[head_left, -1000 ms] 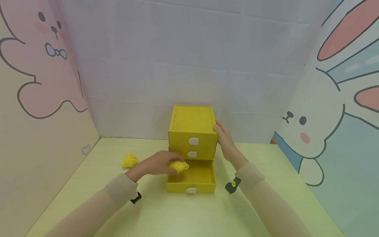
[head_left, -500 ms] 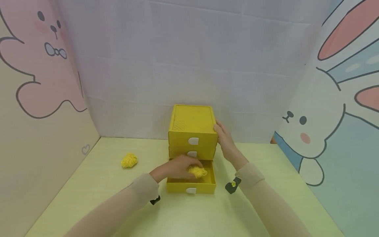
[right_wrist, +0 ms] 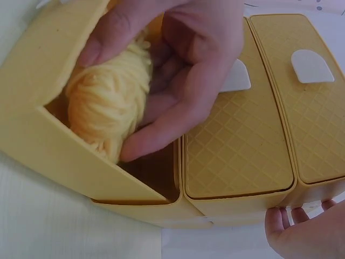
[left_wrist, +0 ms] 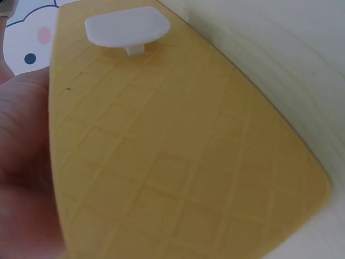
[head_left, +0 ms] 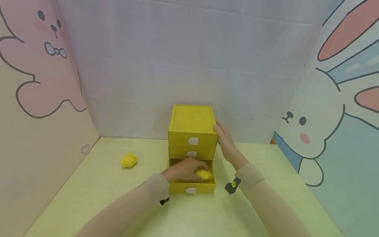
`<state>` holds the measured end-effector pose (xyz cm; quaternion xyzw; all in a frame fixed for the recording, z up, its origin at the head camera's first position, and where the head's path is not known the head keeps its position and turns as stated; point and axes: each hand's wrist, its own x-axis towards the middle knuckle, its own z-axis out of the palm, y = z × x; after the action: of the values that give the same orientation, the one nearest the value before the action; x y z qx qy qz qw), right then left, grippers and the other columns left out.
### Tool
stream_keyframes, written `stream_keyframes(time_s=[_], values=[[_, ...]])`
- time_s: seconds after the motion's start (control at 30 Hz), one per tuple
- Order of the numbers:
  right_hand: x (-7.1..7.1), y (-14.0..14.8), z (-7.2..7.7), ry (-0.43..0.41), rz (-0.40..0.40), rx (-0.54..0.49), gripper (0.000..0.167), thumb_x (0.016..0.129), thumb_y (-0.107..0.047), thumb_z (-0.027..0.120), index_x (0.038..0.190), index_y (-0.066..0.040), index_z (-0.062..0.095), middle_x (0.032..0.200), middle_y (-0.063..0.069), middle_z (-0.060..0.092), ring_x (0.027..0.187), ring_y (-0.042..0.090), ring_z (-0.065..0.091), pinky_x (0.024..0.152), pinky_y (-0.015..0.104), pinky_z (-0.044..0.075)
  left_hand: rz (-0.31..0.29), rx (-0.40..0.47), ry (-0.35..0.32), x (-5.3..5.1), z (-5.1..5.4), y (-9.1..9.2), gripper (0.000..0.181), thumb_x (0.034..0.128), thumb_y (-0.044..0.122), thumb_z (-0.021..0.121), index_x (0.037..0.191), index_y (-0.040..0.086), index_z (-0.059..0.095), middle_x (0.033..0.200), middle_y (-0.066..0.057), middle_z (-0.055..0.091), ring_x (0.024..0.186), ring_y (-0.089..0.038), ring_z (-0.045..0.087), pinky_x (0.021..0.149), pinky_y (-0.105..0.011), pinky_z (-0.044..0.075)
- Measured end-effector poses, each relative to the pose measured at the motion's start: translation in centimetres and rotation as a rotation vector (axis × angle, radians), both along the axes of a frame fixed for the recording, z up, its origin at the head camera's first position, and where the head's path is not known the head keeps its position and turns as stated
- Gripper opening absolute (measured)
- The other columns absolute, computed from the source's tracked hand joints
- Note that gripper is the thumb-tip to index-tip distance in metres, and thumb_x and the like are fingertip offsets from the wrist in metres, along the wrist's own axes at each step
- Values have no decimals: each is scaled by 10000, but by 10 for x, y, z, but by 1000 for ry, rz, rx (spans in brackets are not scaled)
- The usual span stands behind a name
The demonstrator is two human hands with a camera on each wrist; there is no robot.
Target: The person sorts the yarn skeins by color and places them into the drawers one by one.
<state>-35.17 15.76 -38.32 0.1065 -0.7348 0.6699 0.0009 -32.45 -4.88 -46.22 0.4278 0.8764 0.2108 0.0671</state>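
Observation:
My left hand (head_left: 189, 169) reaches into the pulled-out bottom drawer (head_left: 195, 188) of a yellow drawer cabinet (head_left: 193, 120). It grips a ball of yellow yarn (right_wrist: 108, 100), thumb on one side and fingers on the other, as the right wrist view shows. The ball lies within the drawer's walls, toward its right side. In the left wrist view the drawer front (left_wrist: 161, 140) hides the yarn and most of that hand. My right hand (head_left: 226, 141) rests against the cabinet's right side, with the thumb near the top front edge and the fingers along the side wall.
A second yellow yarn ball (head_left: 128, 160) lies on the pale table (head_left: 189, 214), left of the cabinet. Two drawers above are closed, each with a white tab handle (head_left: 193, 141). A white sheet (head_left: 189, 65) stands close behind; printed panels flank both sides.
My left hand has carried the yarn ball rightward, from above the drawer's left edge to its right part, and lower. My right hand and the cabinet have stayed put.

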Motion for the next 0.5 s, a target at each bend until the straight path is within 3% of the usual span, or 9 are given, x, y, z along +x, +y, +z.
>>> stream_keyframes(time_s=[0.17, 0.5], values=[[0, 2, -1, 4, 3, -2, 592, 1154, -425, 390, 1701, -231, 269, 1734, 29, 295, 1568, 274, 322, 1273, 540, 301, 3, -4, 7, -2, -4, 6, 376, 935, 250, 846, 1294, 212, 741, 1232, 118, 738, 1102, -56, 650, 1034, -262, 519], [0, 0, 0, -1, -3, -2, 592, 1153, -421, 392, 1701, -233, 269, 1733, 32, 298, 1565, 281, 328, 1276, 545, 294, 57, -35, -22, 6, -5, 10, 376, 928, 230, 853, 1285, 205, 737, 1239, 86, 736, 1119, -106, 650, 1029, -301, 531]])
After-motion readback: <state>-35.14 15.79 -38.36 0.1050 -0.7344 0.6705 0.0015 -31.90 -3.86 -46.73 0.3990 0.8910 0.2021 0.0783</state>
